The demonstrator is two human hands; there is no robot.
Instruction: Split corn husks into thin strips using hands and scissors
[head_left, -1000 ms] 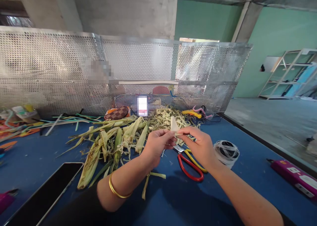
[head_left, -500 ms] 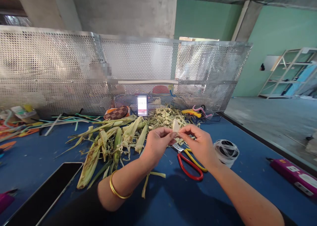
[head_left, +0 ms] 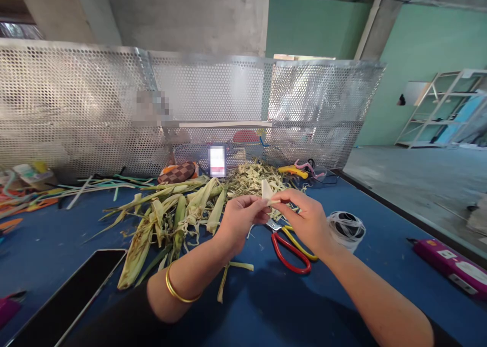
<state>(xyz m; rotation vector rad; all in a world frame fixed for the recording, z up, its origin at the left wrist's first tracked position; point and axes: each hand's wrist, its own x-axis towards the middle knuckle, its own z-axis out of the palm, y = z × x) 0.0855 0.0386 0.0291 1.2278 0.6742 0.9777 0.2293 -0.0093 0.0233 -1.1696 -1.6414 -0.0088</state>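
Observation:
Between the fingertips of both hands is a small pale piece of corn husk [head_left: 267, 189], its broad end sticking up. My left hand [head_left: 240, 219] pinches it from the left, and my right hand [head_left: 303, 214] pinches it from the right; the fingers nearly meet. Just below my right hand lie scissors [head_left: 292, 253] with one red and one yellow handle, their blades partly hidden. A heap of corn husks [head_left: 171, 215] spreads to the left of my left hand. Behind both hands rises a pile of shredded husk [head_left: 251, 177].
Left front lies a dark phone [head_left: 72, 291]; a lit phone [head_left: 217, 161] stands at the back. A roll of white string [head_left: 346, 229] sits right of my hand, near a purple tool [head_left: 449, 266]. A perforated metal screen [head_left: 213, 91] closes off the back of the blue table [head_left: 297, 311].
The husk piece now tilts to the left, and a narrow strip of it runs between the fingers of both hands. The view has shifted slightly.

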